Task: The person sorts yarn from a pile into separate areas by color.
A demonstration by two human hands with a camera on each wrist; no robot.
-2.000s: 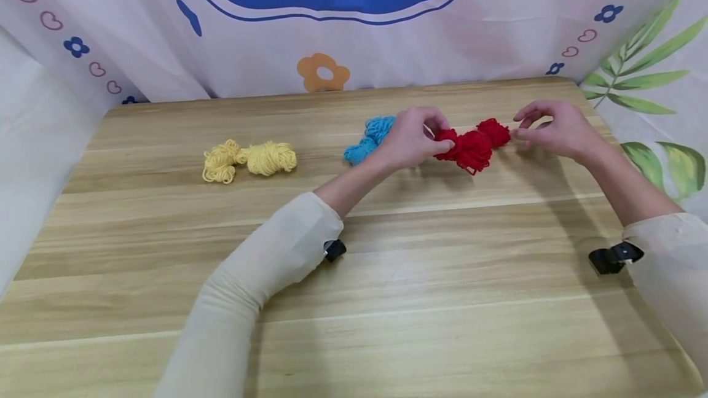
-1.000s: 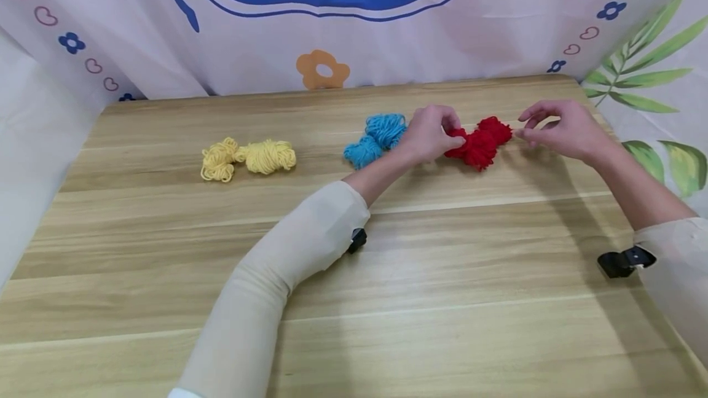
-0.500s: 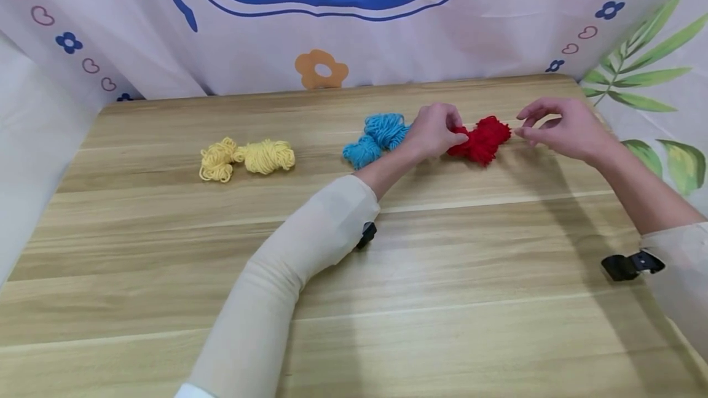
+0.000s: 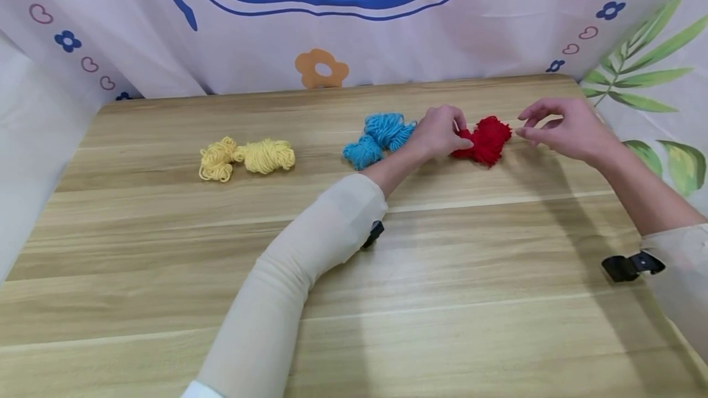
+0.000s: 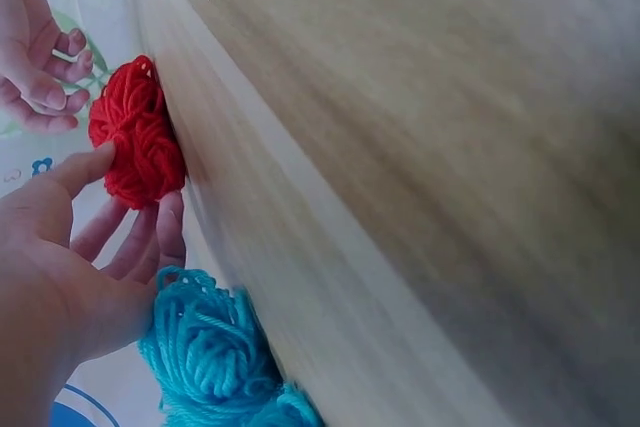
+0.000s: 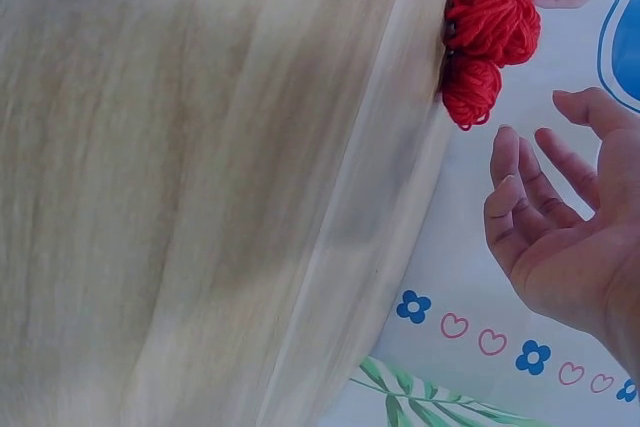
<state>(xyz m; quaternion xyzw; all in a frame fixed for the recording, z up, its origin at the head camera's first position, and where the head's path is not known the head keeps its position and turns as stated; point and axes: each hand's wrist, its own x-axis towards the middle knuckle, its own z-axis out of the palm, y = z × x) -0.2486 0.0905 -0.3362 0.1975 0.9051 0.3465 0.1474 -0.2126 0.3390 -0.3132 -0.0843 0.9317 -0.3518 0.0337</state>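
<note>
My left hand [image 4: 439, 131] pinches the left end of a red yarn bundle [image 4: 487, 140] on the wooden table, towards the back right. In the left wrist view its thumb lies on the near side of the red yarn [image 5: 140, 137], with fingers at the lower end. My right hand [image 4: 564, 128] hovers just right of the bundle, fingers loosely curved, holding nothing. From the right wrist view, a gap shows between that hand [image 6: 575, 217] and the red yarn [image 6: 490, 17]. A blue yarn bundle [image 4: 384, 134] lies left of my left hand, partly behind it.
A yellow yarn bundle [image 4: 249, 157], two lumps joined by a narrow middle, lies on the left of the table [image 4: 442, 300]. Behind the back edge hangs a printed white cloth [image 4: 249, 54]. Black wrist cameras are strapped to both beige sleeves [image 4: 326, 226].
My left hand has moved right, and the red bundle's left end with it; the bundle looks more bunched up. More of the blue yarn shows. My right hand has barely moved.
</note>
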